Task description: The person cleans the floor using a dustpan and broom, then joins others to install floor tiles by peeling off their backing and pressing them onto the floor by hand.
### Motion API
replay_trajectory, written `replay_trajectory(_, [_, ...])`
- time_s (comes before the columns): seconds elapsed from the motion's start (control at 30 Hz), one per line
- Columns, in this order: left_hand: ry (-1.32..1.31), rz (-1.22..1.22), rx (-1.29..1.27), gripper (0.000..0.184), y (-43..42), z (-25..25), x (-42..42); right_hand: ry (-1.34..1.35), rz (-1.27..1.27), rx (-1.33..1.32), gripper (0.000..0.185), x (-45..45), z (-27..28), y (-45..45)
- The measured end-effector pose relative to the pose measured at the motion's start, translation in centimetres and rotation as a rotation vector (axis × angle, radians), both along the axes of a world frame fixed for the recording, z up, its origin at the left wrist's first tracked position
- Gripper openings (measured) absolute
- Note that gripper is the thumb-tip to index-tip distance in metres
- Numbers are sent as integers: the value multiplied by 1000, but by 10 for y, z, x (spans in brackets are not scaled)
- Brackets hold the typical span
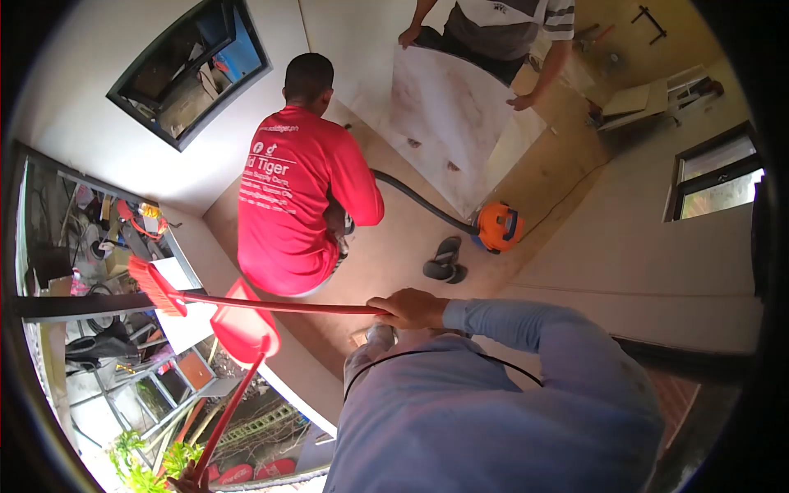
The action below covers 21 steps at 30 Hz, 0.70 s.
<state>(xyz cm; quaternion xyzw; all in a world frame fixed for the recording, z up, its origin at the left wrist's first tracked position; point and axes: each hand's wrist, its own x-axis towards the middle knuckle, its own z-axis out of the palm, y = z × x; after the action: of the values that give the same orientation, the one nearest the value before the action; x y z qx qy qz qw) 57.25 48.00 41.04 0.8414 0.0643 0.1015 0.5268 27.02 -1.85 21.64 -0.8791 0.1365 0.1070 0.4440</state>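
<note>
My right hand (411, 310) is closed around the red handle of a broom (160, 287), in front of my torso. The handle runs left, and the red bristles hang by the opening at the left. At the bottom left edge my left hand (189, 480), partly cut off, is wrapped round the long red handle of a dustpan (246, 329). The dustpan's pan is raised just below the broom handle, close to the bristle end. My left arm is out of view.
A person in a red shirt (300, 197) crouches ahead. Another person (501, 33) holds a large marbled panel (448, 115). An orange vacuum (498, 228) with a black hose and dark slippers (445, 261) are on the floor. Cluttered items (107, 345) fill the left opening.
</note>
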Motion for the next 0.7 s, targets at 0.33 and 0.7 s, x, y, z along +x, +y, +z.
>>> replay_trajectory(0.33, [111,-139,134,37,-53,21,-42,27,101,-138,32,-59,1,-33])
replay_trajectory(0.7, [300,-280,237,34,-48,26,-84,179,156,-175,33,-116,-7,-51])
